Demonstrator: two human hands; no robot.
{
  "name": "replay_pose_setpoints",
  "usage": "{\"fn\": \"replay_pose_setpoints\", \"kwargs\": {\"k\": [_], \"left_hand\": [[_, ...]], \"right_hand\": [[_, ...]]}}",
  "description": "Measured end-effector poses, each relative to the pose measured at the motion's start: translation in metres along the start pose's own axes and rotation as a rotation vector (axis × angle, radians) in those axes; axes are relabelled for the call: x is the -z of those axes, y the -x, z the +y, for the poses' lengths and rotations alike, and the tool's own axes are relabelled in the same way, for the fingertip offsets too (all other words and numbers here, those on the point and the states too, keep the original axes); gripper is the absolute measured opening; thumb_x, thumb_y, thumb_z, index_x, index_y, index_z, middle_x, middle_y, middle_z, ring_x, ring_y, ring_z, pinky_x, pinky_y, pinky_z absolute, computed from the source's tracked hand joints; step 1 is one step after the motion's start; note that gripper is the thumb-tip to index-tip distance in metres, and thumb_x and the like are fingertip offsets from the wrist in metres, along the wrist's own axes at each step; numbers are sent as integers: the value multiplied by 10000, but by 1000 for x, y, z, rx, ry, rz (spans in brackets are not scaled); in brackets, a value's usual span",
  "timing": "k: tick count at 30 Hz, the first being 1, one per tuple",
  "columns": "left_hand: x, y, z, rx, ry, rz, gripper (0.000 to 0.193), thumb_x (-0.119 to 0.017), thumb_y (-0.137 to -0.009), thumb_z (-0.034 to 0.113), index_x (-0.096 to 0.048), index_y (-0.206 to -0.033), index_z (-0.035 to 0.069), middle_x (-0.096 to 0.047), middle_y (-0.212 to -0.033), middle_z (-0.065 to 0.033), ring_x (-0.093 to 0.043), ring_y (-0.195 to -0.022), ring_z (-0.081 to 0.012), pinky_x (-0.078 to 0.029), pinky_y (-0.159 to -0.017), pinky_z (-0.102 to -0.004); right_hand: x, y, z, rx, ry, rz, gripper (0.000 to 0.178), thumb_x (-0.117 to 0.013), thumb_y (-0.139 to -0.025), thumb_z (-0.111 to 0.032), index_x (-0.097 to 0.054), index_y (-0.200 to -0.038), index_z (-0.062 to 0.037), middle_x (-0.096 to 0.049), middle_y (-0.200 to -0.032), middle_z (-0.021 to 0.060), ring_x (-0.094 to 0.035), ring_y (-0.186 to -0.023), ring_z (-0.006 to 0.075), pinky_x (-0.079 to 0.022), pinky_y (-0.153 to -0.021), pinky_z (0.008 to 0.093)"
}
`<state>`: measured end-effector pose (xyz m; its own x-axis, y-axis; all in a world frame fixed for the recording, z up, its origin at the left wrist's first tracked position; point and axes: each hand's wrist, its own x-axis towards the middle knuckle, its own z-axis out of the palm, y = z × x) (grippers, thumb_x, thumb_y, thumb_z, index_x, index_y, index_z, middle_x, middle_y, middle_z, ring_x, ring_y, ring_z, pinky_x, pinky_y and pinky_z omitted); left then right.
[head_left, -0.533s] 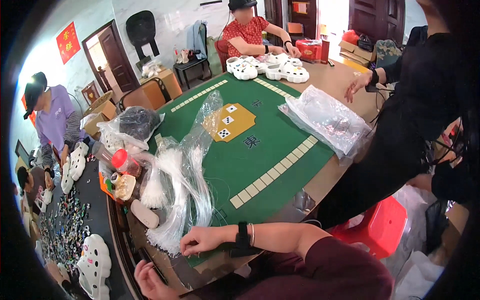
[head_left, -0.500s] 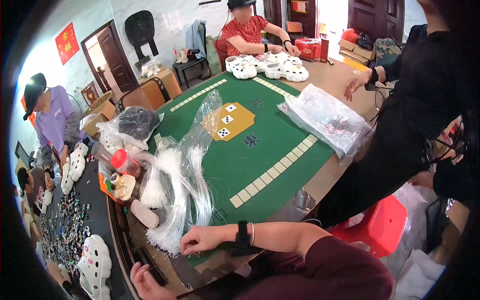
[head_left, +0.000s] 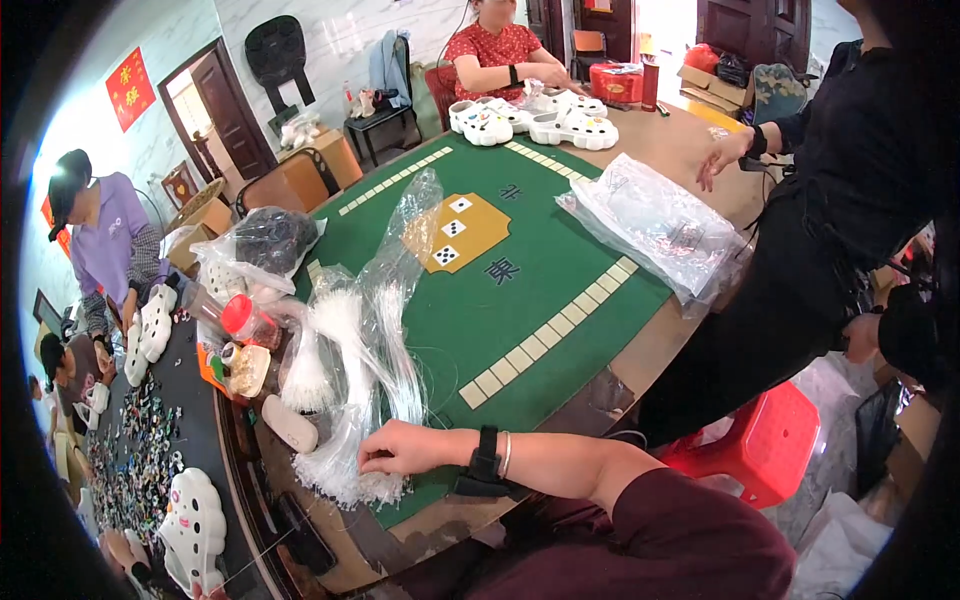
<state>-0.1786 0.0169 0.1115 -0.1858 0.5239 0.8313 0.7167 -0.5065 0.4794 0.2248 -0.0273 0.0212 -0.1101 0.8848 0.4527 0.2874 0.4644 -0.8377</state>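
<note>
My right hand [head_left: 405, 447] hangs over the lower ends of a bundle of clear white plastic strands [head_left: 345, 470]. Its fingers are curled and pinched together; whatever they hold is too small to make out. A fine strand [head_left: 262, 551] slants from near the bundle toward the lower left. At the bottom edge, beside a white clog with charms [head_left: 192, 535], only a bit of what looks like my left hand [head_left: 207, 593] shows, its fingers mostly cut off. The strands lie partly inside clear plastic bags [head_left: 395, 250] on the green mahjong mat [head_left: 480, 330].
A red-lidded jar [head_left: 250, 322] and a pale oblong case [head_left: 289, 424] sit left of the strands. Many small charms [head_left: 140, 450] cover the dark table at left. Co-workers sit around; one in black stands at right by a red stool [head_left: 770, 440]. More white clogs [head_left: 570, 128] stand at the far end.
My left hand has gone from the lower middle to the bottom edge at left, nearly out of view. My right hand has risen slightly. A fine slanting strand now shows.
</note>
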Motion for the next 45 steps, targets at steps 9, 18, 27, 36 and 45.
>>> {"fn": "replay_pose_setpoints", "kwargs": {"k": [9, 18, 27, 36, 45], "left_hand": [[20, -15, 21, 37, 52, 58, 387, -518, -977, 319, -578, -1254, 56, -611, -1139, -163, -604, -983, -347, -447, -934, -468], [15, -4, 23, -13, -100, -24, 337, -539, -971, 211, -564, -1253, 28, -583, -1182, -181, -562, -1073, -336, -513, -836, -453], [-9, 9, 25, -102, 73, -138, 244, -547, -964, 143, -601, -1165, 15, -598, -1133, -196, -615, -897, -316, -514, -732, -411], [-30, 10, 69, 192, 444, -104, 197, -598, -936, 169, -639, -1001, -12, -629, -851, -134, -566, -763, -255, -468, -716, -380], [-48, 18, 91, 468, 702, -216, 91, -550, -837, -51, -638, -848, -30, -601, -1064, -126, -573, -901, -136, -450, -805, -250]], "right_hand": [[12, -1, -1, -67, -13, 54, 138, -638, -890, -134, -638, -958, -14, -644, -754, 65, -590, -655, 140, -469, -612, 299], [32, -5, 4, -294, -570, 322, 101, -638, -910, -142, -651, -930, -44, -588, -749, -45, -506, -631, 48, -426, -578, 209], [60, -1, 4, -118, -1307, 411, 125, -583, -925, -97, -595, -1038, -44, -600, -989, 1, -449, -682, 56, -356, -529, 186], [70, 1, -7, -41, -1334, 549, 76, -543, -961, -188, -540, -925, -121, -614, -894, 19, -444, -611, 88, -347, -491, 193], [63, -10, -17, -67, -1270, 650, 141, -534, -969, -249, -517, -934, -113, -455, -721, -20, -469, -726, 123, -433, -689, 283]]}}
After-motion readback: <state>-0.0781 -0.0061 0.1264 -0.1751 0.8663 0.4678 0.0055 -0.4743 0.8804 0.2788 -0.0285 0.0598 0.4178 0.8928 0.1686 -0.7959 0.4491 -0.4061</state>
